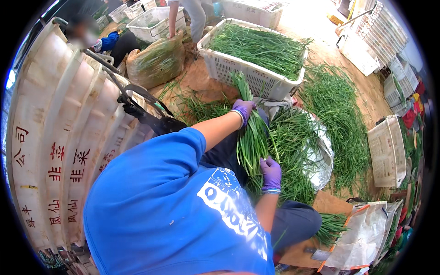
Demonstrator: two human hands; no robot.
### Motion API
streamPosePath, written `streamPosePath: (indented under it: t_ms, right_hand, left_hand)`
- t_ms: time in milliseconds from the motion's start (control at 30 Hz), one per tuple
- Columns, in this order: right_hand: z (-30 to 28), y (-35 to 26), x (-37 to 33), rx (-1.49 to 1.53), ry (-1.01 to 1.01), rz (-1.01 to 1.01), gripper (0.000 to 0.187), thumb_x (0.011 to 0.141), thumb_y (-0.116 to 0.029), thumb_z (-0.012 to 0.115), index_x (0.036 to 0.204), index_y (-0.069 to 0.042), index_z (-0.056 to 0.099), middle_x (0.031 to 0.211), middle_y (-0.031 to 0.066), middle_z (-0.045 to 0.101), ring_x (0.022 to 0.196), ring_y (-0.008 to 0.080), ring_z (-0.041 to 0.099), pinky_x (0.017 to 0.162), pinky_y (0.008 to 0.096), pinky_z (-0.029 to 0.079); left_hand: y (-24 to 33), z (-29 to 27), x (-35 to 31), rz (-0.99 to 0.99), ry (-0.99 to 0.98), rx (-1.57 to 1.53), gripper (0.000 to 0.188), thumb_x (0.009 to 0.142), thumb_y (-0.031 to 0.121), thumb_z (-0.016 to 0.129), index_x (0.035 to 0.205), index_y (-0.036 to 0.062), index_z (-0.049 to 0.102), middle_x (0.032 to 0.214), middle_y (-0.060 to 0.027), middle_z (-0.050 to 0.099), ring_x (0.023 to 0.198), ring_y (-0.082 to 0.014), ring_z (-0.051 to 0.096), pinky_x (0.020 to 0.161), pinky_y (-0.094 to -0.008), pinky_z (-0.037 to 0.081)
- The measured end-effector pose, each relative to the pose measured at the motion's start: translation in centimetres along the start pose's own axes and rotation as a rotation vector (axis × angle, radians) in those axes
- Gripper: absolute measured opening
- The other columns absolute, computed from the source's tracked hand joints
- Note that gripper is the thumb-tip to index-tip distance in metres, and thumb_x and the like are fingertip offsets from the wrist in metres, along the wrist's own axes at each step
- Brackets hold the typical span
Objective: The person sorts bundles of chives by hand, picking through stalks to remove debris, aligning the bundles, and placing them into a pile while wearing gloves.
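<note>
A bundle of long green chives is held upright over my lap, leaf tips pointing toward a crate. My left hand, in a purple glove, is closed around the bundle's upper part. My right hand, also in a purple glove, grips the bundle's lower end. More loose chives lie spread under the bundle on a silvery sheet. My blue shirt fills the lower left of the view.
A white plastic crate full of chives stands just beyond my hands. Loose chives cover the dirt floor at right. White foam boxes are stacked at left. A bag of greens, other crates and two people are behind.
</note>
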State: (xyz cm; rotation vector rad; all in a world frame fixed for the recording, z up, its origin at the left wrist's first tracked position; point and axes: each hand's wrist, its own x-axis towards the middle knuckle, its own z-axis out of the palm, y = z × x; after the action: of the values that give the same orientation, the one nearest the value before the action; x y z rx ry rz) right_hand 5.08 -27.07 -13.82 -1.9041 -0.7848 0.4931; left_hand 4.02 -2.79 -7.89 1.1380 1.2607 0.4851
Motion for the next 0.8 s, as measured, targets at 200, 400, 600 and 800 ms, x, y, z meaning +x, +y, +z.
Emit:
streamPosePath:
  t_ms: [200, 400, 600, 800]
  right_hand:
    - [-1.3, -3.3, -0.5, -0.29, -0.064, 0.106, 0.026, 0.072, -0.019, 0.057, 0.065, 0.006, 0.054, 0.061, 0.0136, 0.054, 0.055, 0.0219, 0.05, 0.058, 0.0312, 0.04]
    - [-0.7, -1.7, -0.4, -0.1, -0.018, 0.151, 0.022, 0.071, -0.017, 0.055, 0.071, 0.004, 0.056, 0.057, 0.0066, 0.052, 0.052, 0.0132, 0.045, 0.052, 0.0277, 0.037]
    - [-1.1, -3.7, -0.8, -0.233, -0.013, 0.111, 0.027, 0.071, -0.022, 0.046, 0.071, 0.003, 0.055, 0.061, 0.019, 0.053, 0.058, 0.0303, 0.051, 0.057, 0.0364, 0.039]
    - [-2.9, -6.2, -2.3, -0.419, -0.088, 0.111, 0.032, 0.071, -0.027, 0.042, 0.067, 0.002, 0.056, 0.07, 0.0232, 0.054, 0.067, 0.038, 0.051, 0.062, 0.0414, 0.039]
  left_hand:
    - [1.2, 0.2, -2.0, 0.026, -0.003, 0.067, 0.035, 0.062, 0.017, 0.062, 0.087, -0.0071, 0.056, 0.08, -0.0194, 0.059, 0.068, -0.0273, 0.059, 0.063, -0.0336, 0.046]
    - [0.6, 0.2, -1.1, 0.007, -0.028, 0.019, 0.035, 0.062, 0.016, 0.062, 0.087, -0.0073, 0.056, 0.079, -0.0195, 0.059, 0.067, -0.0281, 0.059, 0.062, -0.0338, 0.046]
    - [0.8, 0.1, -1.3, 0.022, -0.042, 0.007, 0.033, 0.062, 0.014, 0.063, 0.086, -0.007, 0.055, 0.075, -0.0171, 0.058, 0.063, -0.0265, 0.058, 0.059, -0.0348, 0.047]
    - [0.7, -0.2, -1.5, 0.033, -0.04, 0.056, 0.035, 0.06, 0.013, 0.063, 0.089, -0.0062, 0.054, 0.078, -0.0174, 0.058, 0.065, -0.0268, 0.058, 0.061, -0.0346, 0.047]
